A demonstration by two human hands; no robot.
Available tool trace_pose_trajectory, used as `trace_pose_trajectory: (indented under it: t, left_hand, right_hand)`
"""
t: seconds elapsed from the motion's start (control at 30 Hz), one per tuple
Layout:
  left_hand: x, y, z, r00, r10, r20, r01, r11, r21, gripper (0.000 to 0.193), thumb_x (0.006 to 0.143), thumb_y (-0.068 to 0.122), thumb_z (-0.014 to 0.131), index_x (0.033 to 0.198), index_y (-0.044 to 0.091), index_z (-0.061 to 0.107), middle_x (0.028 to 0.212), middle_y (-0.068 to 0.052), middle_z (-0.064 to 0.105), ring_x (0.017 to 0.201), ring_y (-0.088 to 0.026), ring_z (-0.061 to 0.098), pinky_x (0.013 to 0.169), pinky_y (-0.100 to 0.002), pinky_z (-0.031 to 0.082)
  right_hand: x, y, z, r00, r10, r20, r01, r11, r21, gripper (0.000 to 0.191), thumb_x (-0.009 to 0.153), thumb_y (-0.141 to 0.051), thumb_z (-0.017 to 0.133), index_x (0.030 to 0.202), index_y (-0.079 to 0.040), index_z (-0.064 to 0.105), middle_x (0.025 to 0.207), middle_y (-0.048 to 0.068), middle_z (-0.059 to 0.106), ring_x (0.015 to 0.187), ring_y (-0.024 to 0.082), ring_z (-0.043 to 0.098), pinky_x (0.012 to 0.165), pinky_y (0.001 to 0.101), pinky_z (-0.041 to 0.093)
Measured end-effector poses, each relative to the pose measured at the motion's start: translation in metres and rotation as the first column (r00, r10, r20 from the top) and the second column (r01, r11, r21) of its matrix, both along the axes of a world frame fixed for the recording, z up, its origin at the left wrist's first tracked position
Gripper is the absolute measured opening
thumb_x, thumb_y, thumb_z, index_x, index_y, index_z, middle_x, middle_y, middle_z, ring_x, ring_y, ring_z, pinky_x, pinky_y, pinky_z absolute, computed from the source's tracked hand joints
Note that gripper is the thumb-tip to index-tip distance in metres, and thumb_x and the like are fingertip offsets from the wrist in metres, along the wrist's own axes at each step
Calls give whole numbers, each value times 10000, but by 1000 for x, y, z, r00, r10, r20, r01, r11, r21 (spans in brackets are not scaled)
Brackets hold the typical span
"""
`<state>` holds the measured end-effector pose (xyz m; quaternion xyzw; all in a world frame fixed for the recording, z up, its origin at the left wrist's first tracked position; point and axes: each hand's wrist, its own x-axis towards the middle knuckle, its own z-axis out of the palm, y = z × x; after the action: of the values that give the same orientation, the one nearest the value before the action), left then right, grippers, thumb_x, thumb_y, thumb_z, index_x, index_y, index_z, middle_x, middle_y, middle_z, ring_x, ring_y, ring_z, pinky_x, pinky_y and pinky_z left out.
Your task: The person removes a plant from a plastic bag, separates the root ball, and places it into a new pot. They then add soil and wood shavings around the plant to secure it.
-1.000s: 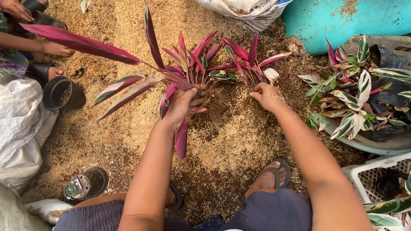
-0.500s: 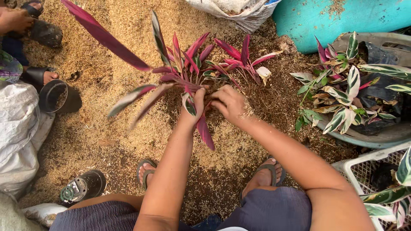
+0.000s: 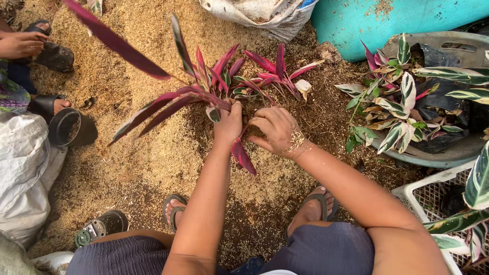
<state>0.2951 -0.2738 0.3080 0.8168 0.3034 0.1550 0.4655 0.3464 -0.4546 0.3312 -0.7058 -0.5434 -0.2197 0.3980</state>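
**Both hands closed on a red-leaved plant over husk-strewn ground**

At the middle of the view, I am seeing my left hand point(image 3: 228, 122) wrapping its fingers around the base of the red-leaved plant point(image 3: 204, 89), clamped on the stems where they meet the roots. My right hand point(image 3: 275, 131) is curling in just beside it, fingers bent and pressing on the same root clump, with husk bits sticking to the wrist. The plant is sitting at ground level between the two hands, its long maroon blades fanning up and to the left.

Around the grip, the ground point(image 3: 153, 153) is lying under a layer of pale husks mixed with darker soil. My two sandalled feet are resting below the arms. A grey tub point(image 3: 448, 153) is holding variegated green, white and pink plants point(image 3: 402, 107) to the right, near a teal container point(image 3: 387, 20) and a white crate point(image 3: 423, 193). To the left, a black pot point(image 3: 71, 130) is lying on its side beside a white sack point(image 3: 23, 178), and another person's hand point(image 3: 20, 45) is showing at the edge.

The roots are hiding behind my fingers, so I cannot tell how much soil is clinging to them. The tub, crate and sack are all running out of view.
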Motion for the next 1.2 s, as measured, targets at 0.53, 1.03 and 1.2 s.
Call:
trace_pose_trajectory:
  t: [0.53,1.03,1.2]
  left_hand:
    - [-18,-27,29,898,-162,409,259,946,-194,202,966,220,732,1046,36,707,987,-12,691,914,-114,607,841,-289,495]
    - [-26,-48,12,751,-101,652,320,920,-227,176,1030,243,692,1053,70,715,1121,-23,647,1108,-156,606,1026,-324,469]
    - [-23,-40,1,739,234,631,346,672,-655,206,982,295,699,1030,95,691,1078,-25,682,1021,-164,636,883,-364,546]
  right_hand:
    - [42,1,-49,307,187,-933,-40,982,184,108,972,-39,698,1075,-36,665,973,-17,674,867,52,605,799,234,517]
    - [42,3,-43,181,287,-941,52,952,300,101,975,-22,673,1071,-45,652,1017,12,702,941,92,647,891,270,540]
    - [59,-2,-35,197,182,-963,153,965,214,95,975,-32,649,1068,-43,668,1026,46,735,927,114,680,869,281,572]
